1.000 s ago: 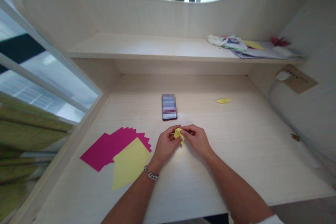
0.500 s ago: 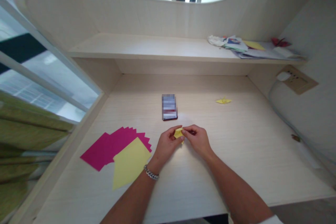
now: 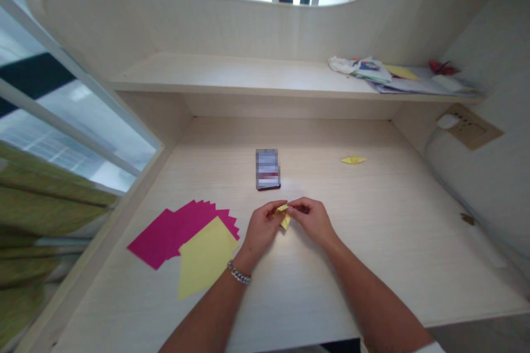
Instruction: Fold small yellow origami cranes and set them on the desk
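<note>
A small folded piece of yellow paper (image 3: 285, 223) is pinched between my two hands above the desk. My left hand (image 3: 264, 226) grips its left side, with thumb and fingers closed. From the right, my right hand (image 3: 311, 219) pinches the upper edge between thumb and fingertips. The fingers hide part of the folds. Beyond my hands lies a phone (image 3: 268, 169) with a blurred screen. To the left, magenta paper squares (image 3: 161, 237) are fanned out, with a plain yellow sheet (image 3: 207, 259) overlapping them. A small yellow folded paper figure (image 3: 353, 160) rests further back on the right.
A shelf (image 3: 232, 74) runs across the back of the desk, with papers (image 3: 372, 70) and a red folded item (image 3: 444, 68) at its right end. A plug and cable (image 3: 439, 160) hang from the wall socket (image 3: 476, 127). A green curtain (image 3: 37, 204) is at left.
The folded yellow paper has turned in my fingers, so a pointed flap now shows below them. Both hands stay in nearly the same place.
</note>
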`<action>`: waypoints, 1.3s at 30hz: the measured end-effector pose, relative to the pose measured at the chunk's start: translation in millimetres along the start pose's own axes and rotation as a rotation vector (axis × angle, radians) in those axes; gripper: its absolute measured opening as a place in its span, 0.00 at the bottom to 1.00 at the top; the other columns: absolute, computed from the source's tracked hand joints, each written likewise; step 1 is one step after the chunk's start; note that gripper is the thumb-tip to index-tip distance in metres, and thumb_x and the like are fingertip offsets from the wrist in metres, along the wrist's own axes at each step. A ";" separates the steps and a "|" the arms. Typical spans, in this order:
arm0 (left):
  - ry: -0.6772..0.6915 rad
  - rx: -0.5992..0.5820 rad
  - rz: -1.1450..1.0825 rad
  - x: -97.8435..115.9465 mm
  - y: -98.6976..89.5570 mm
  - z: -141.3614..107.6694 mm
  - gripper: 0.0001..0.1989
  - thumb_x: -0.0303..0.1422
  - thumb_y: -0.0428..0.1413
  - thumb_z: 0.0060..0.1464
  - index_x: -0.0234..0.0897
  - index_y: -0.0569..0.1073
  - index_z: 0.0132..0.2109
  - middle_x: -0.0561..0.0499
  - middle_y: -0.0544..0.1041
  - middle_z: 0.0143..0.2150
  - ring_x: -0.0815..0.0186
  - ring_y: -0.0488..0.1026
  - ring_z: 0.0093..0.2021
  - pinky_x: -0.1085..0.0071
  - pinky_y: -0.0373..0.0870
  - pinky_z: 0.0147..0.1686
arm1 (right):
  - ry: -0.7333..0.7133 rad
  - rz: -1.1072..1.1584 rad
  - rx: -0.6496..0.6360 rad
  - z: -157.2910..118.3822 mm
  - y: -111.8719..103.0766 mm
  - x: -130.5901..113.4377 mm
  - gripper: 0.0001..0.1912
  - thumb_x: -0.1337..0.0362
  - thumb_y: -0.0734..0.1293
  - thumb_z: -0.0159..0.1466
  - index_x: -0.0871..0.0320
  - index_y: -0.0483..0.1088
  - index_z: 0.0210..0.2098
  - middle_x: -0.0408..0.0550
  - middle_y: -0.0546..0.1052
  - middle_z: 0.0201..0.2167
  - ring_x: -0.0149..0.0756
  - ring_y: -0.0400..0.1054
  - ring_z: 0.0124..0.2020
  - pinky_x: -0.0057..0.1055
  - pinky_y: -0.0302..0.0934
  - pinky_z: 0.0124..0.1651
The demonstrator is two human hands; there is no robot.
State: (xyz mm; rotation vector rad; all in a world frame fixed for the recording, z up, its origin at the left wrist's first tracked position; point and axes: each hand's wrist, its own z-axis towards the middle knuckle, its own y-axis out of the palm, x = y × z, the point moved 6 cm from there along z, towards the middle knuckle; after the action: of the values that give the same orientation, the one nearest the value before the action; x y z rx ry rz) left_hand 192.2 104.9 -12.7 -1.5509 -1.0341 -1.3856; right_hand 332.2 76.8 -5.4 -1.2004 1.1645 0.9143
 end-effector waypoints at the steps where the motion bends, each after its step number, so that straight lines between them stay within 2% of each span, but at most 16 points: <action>1: 0.012 0.007 0.019 0.7 -0.6 0.1 0.15 0.32 0.57 0.49 0.34 0.76 0.45 0.44 0.79 0.43 0.60 0.75 0.43 0.63 0.70 0.46 | -0.018 -0.025 -0.012 -0.2 0.1 -1.6 0.12 0.61 0.69 0.54 0.59 0.77 0.36 0.48 0.79 0.29 0.36 0.72 0.31 0.32 0.65 0.36; 4: 0.036 0.018 0.058 2.6 -1.8 -0.1 0.14 0.31 0.56 0.50 0.36 0.77 0.44 0.45 0.79 0.44 0.61 0.75 0.44 0.64 0.69 0.47 | -0.058 -0.101 -0.014 -1.3 -1.5 -6.2 0.10 0.62 0.68 0.56 0.56 0.78 0.36 0.48 0.79 0.31 0.37 0.72 0.32 0.33 0.64 0.38; 8: 0.035 0.007 0.063 5.1 -1.7 -0.8 0.13 0.32 0.55 0.51 0.36 0.77 0.44 0.46 0.79 0.43 0.61 0.75 0.42 0.65 0.70 0.45 | -0.023 -0.100 -0.024 -1.9 -3.5 -6.4 0.09 0.61 0.68 0.56 0.56 0.78 0.34 0.49 0.79 0.30 0.38 0.72 0.32 0.33 0.64 0.37; 11: -0.001 -0.019 0.084 5.6 -0.6 -1.3 0.13 0.35 0.56 0.51 0.35 0.78 0.42 0.46 0.80 0.38 0.62 0.76 0.35 0.68 0.72 0.35 | -0.087 -0.158 -0.036 -2.5 -4.1 -11.7 0.09 0.61 0.68 0.56 0.55 0.78 0.36 0.48 0.79 0.31 0.37 0.71 0.33 0.32 0.63 0.36; 13: -0.028 -0.056 0.104 4.0 1.1 -1.6 0.13 0.37 0.55 0.51 0.34 0.78 0.40 0.48 0.79 0.32 0.64 0.74 0.28 0.71 0.70 0.26 | -0.153 -0.197 -0.031 -3.4 -4.3 -16.9 0.09 0.61 0.68 0.57 0.54 0.77 0.36 0.48 0.78 0.32 0.35 0.71 0.33 0.30 0.63 0.35; 15: -0.038 -0.090 0.106 1.7 2.6 -1.8 0.14 0.39 0.55 0.52 0.33 0.78 0.38 0.49 0.77 0.28 0.66 0.71 0.24 0.73 0.67 0.22 | -0.179 -0.212 -0.028 -3.9 -4.2 -19.6 0.07 0.62 0.68 0.58 0.54 0.78 0.35 0.48 0.77 0.31 0.34 0.70 0.33 0.29 0.62 0.35; 20: -0.064 -0.165 0.077 -5.8 5.6 -3.0 0.15 0.41 0.54 0.52 0.33 0.76 0.35 0.50 0.74 0.25 0.69 0.69 0.21 0.75 0.65 0.20 | -0.092 -0.202 -0.055 -2.3 -3.5 -14.2 0.06 0.62 0.68 0.57 0.56 0.77 0.31 0.46 0.77 0.28 0.34 0.70 0.32 0.29 0.62 0.34; 24: -0.097 -0.209 0.103 -7.4 7.6 -4.9 0.15 0.41 0.54 0.52 0.32 0.74 0.32 0.51 0.72 0.23 0.69 0.68 0.20 0.76 0.63 0.20 | -0.087 -0.125 -0.079 -1.5 -2.2 -12.6 0.09 0.61 0.69 0.56 0.56 0.77 0.35 0.48 0.77 0.32 0.34 0.70 0.33 0.29 0.63 0.36; 28: -0.121 -0.257 0.135 -6.3 10.7 -6.4 0.13 0.39 0.53 0.52 0.32 0.73 0.29 0.52 0.70 0.22 0.70 0.67 0.19 0.76 0.62 0.19 | -0.080 -0.107 -0.072 -0.6 -2.2 -10.8 0.07 0.61 0.69 0.56 0.57 0.78 0.31 0.47 0.77 0.29 0.34 0.70 0.32 0.29 0.62 0.35; 36: -0.156 -0.275 0.117 -7.2 12.2 -8.2 0.10 0.35 0.54 0.50 0.32 0.72 0.27 0.54 0.69 0.20 0.70 0.67 0.18 0.76 0.62 0.18 | -0.031 0.009 -0.071 0.4 -2.4 -9.5 0.07 0.60 0.71 0.53 0.58 0.77 0.27 0.48 0.77 0.26 0.35 0.70 0.30 0.30 0.61 0.33; 39: -0.136 -0.230 0.099 -5.0 10.8 -6.8 0.10 0.36 0.55 0.50 0.32 0.75 0.30 0.53 0.72 0.22 0.70 0.68 0.19 0.75 0.65 0.19 | -0.012 0.048 -0.036 2.1 -4.4 -6.8 0.09 0.59 0.71 0.53 0.58 0.77 0.29 0.48 0.77 0.27 0.35 0.69 0.30 0.31 0.61 0.34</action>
State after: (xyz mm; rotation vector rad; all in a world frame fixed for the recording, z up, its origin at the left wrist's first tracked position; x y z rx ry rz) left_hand 199.6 94.4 -17.6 -1.8615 -0.8879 -1.3838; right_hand 335.5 78.5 2.1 -1.1988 1.1760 0.9817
